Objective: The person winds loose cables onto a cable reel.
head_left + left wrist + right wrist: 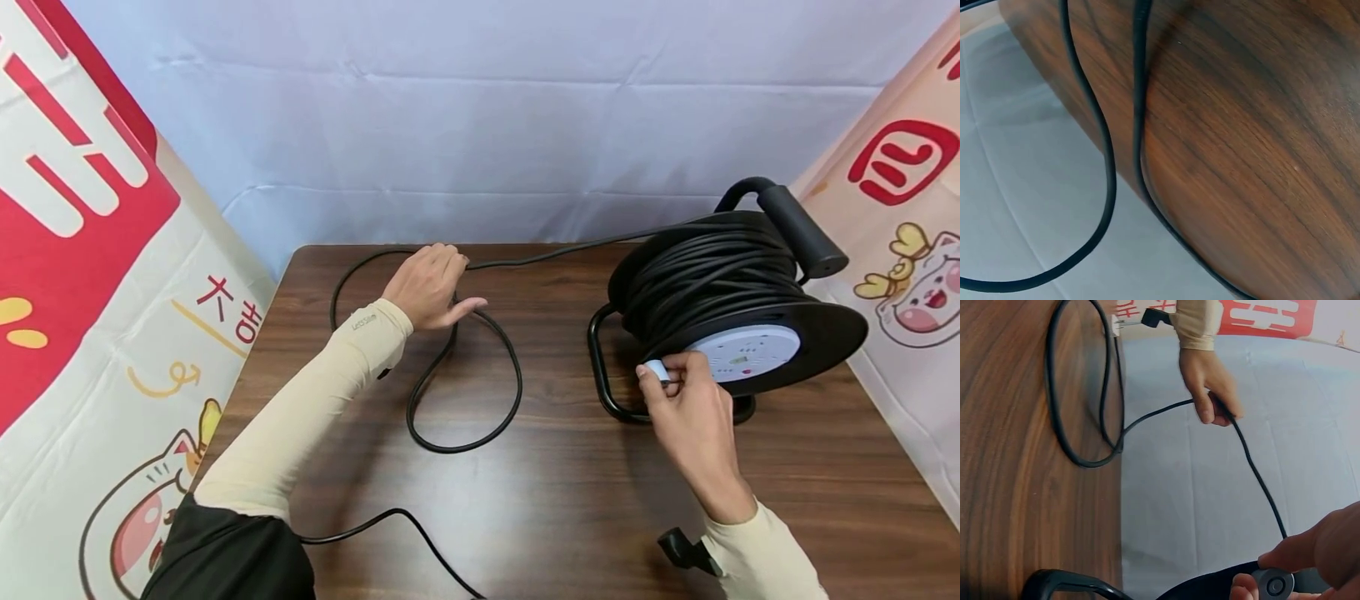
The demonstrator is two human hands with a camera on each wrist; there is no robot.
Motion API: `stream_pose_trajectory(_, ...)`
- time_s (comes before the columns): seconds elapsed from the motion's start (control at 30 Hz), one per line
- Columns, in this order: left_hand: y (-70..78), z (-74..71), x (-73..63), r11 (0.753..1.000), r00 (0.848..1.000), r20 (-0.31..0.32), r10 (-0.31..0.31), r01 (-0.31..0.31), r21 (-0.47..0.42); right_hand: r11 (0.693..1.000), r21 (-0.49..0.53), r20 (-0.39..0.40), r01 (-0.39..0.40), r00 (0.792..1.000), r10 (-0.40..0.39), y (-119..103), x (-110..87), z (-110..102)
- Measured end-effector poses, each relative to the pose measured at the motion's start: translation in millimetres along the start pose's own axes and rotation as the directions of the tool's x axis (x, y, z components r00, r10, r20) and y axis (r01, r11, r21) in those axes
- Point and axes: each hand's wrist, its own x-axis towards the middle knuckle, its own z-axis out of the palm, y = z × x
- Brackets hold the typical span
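Note:
A black cable reel (750, 321) stands on the right of the table, wound with many turns of cable and bearing a white socket plate (750, 352) on its near face. At the lower left of that face my right hand (697, 425) pinches a small light-grey crank knob (1274, 585) between thumb and fingers. My left hand (431, 287) is at the table's back edge. In the right wrist view its thumb and fingers curl round the black cable (1260, 478), which runs on to the reel. The left wrist view shows slack cable (1107, 150) but no hand.
Loose cable forms loops (517, 392) on the wooden table (555, 483) below my left hand, and another length trails at the front edge. The reel's tubular stand (600, 375) and carrying handle (802, 233) stick out. Pale cloth (450, 125) hangs behind, with printed banners on both sides.

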Motion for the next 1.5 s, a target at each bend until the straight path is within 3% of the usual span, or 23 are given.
stream_pose_trajectory(0.53,6.3,5.9,21.5,0.998,1.0,0.004,0.004,-0.004,-0.056,0.998,0.059,0.006,0.021,1.0,-0.022,-5.7,12.3,-26.9)
stream_pose_trajectory(1.0,7.5,12.1,18.9,0.996,0.999,0.035,-0.025,0.028,-0.086,0.992,0.124,-0.041,0.013,0.999,-0.008,-9.3,29.3,-53.6)
stream_pose_trajectory(1.23,5.6,12.9,27.4,0.997,1.0,0.012,-0.008,0.009,-0.071,0.984,0.176,-0.065,0.0,0.998,0.012,-5.6,37.8,-65.3)
stream_pose_trajectory(1.5,5.1,12.0,30.8,0.998,0.999,0.028,-0.036,0.038,-0.059,0.985,0.168,-0.084,-0.039,0.995,0.054,-1.8,41.7,-73.9)
